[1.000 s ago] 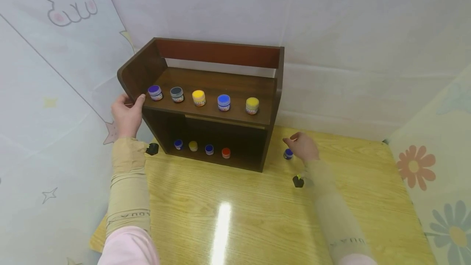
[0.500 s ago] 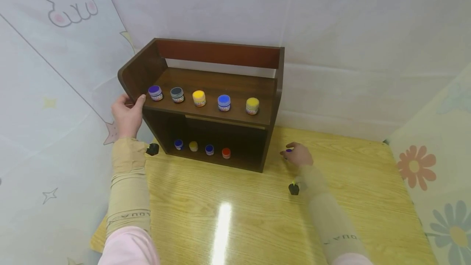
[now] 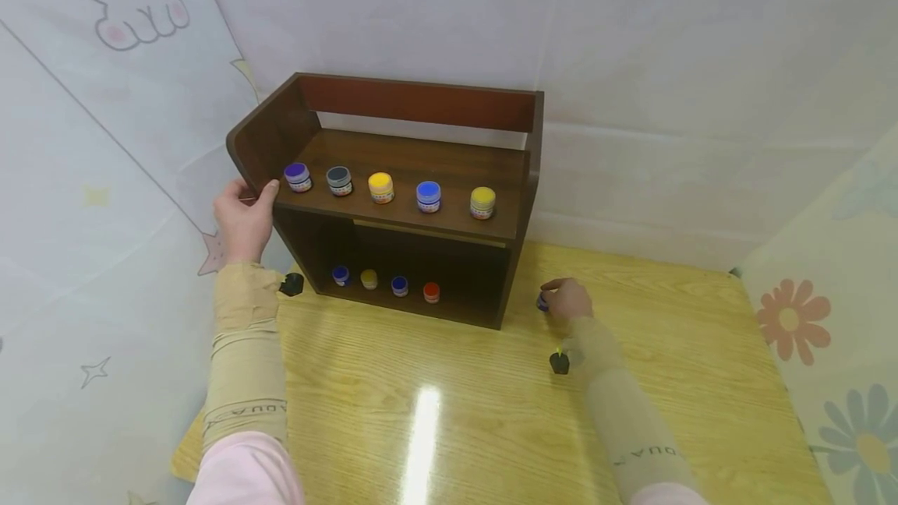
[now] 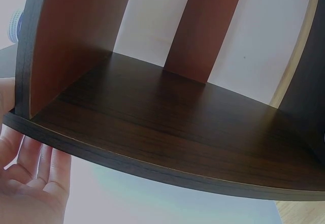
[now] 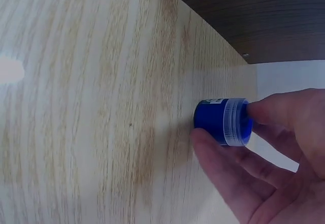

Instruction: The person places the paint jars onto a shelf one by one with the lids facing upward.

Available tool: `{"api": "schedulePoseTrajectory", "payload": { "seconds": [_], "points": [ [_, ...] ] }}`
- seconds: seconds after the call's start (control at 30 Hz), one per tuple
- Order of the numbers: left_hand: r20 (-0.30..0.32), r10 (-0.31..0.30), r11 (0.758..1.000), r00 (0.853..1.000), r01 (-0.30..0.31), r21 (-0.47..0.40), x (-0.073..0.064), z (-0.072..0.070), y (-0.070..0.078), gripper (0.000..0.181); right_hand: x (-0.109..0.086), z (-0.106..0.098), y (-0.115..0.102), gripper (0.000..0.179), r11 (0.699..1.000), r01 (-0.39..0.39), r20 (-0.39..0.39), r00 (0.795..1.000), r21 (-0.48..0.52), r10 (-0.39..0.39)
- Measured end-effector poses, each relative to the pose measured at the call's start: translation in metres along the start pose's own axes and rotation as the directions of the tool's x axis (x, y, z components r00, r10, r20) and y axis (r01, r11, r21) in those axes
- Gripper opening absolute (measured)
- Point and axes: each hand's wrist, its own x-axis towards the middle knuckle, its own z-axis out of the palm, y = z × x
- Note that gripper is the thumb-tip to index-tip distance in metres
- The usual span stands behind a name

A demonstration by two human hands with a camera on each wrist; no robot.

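Observation:
A dark brown two-level wooden shelf (image 3: 449, 226) stands on the table. My left hand (image 3: 244, 220) grips its left side panel at the upper board, and the left wrist view shows fingers (image 4: 60, 170) beneath the board edge. Right of the shelf, my right hand (image 3: 570, 300) holds a small blue paint jar (image 5: 210, 120) at the tabletop. In the right wrist view, the thumb lies at the jar's clear-rimmed lid and a finger along its side. The hand covers part of this jar in the head view.
Along the upper board sit several paint jars: purple (image 3: 298, 178), dark grey (image 3: 340, 181), yellow (image 3: 381, 188), blue (image 3: 429, 197) and olive-yellow (image 3: 482, 203). Lower down are more, including a red jar (image 3: 431, 293). Printed cloth (image 3: 701, 100) hangs behind the wooden table (image 3: 351, 411).
My right hand has come down onto the blue paint jar and taken hold of it, shifting it slightly left toward the shelf. The left hand keeps its place on the shelf.

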Motion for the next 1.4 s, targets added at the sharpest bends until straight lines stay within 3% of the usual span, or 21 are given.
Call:
{"api": "schedulePoseTrajectory", "payload": {
  "seconds": [0.13,0.57,0.9,1.4],
  "points": [
    [0.002,-0.003,1.000,1.000,0.003,0.001,0.000,0.001,0.000,0.037,-0.001,0.002,0.000,0.032,0.999,0.031,-0.029,0.999,0.008,-0.030],
    [0.011,-0.016,1.000,1.000,0.016,0.008,-0.001,0.000,0.004,0.037,-0.014,0.006,-0.005,0.039,0.990,-0.052,-0.057,0.997,0.130,0.059],
    [0.012,-0.021,1.000,1.000,0.021,0.000,0.001,0.001,0.004,0.035,-0.008,0.016,0.008,0.032,0.995,-0.040,-0.148,0.987,0.094,0.054],
    [0.009,-0.040,0.999,0.999,0.040,-0.009,-0.001,-0.001,0.004,0.035,-0.019,0.015,0.004,0.031,0.984,-0.061,-0.106,0.991,0.166,0.079]
  ]
}}
